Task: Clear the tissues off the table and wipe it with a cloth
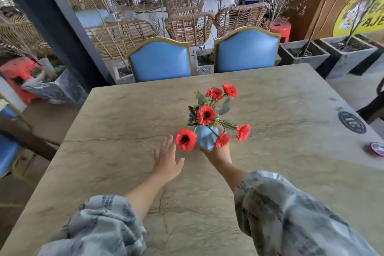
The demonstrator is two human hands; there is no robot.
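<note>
A light-blue vase (205, 136) with several red flowers (206, 114) sits near the middle of the beige stone table (116, 122). My right hand (219, 153) grips the vase from below and behind, with its fingers hidden by the vase and blooms. My left hand (168, 159) lies just left of the vase, fingers straight and spread above the tabletop, holding nothing. No tissues and no cloth are in view.
Two blue chairs (161, 60) (246, 50) stand at the table's far edge. A round dark sticker (351, 122) and a small round tin (376, 148) lie near the right edge. Grey planters (303, 53) and wicker chairs (190, 25) stand beyond.
</note>
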